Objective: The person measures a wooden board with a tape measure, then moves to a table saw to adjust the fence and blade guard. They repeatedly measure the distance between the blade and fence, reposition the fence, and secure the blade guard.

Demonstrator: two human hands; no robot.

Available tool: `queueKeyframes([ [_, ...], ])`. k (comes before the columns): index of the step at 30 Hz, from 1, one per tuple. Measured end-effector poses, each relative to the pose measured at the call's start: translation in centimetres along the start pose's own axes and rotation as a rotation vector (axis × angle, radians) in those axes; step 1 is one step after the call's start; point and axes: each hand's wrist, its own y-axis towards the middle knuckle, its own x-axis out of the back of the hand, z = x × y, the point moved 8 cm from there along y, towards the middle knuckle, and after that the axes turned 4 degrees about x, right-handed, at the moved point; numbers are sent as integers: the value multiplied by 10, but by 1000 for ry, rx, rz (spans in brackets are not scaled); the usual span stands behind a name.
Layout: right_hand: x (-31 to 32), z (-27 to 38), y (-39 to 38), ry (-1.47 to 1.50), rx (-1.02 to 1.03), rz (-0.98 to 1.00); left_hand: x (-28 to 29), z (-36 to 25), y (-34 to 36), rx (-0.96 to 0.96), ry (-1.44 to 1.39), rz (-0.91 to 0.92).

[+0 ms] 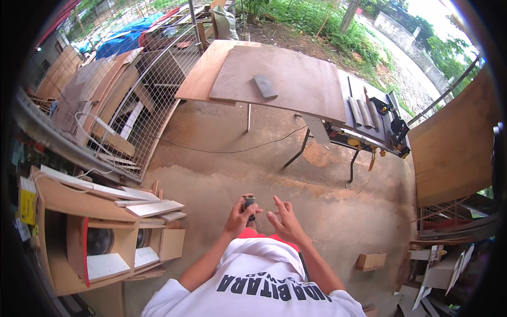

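Observation:
My left hand (240, 216) is closed round a small black object with a yellowish edge (250, 202), which looks like a tape measure, held low in front of my body. To its right, my right hand (282, 216) is raised with its fingers apart and nothing in them. Both hands are over the concrete floor (216, 190), near my red shorts (248, 232). Across from me, a large brown board (285, 79) lies on a lighter plywood sheet (193, 82), with a small dark grey block (264, 86) on it.
A table saw (380, 134) on black legs stands beyond, right. A cable (235, 150) crosses the floor. Wooden speaker boxes (74, 211) and white offcuts are left, beside a wire-mesh fence (150, 121). A leaning plywood panel (449, 158), a small carton (371, 260) and scrap boards (438, 269) are right.

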Motion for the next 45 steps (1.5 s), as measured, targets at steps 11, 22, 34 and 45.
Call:
queueKeyframes([
  [11,153,-240,44,-352,-405,47,185,-94,222,-31,744,-849],
  [22,290,-269,158,-47,-508,-140,388,-297,484,-85,1275,-1180],
  [34,389,-289,216,-175,-654,-646,471,-307,657,223,1435,-952],
  [45,717,-352,165,-529,-549,-1737,290,-340,616,-302,1395,-1373],
])
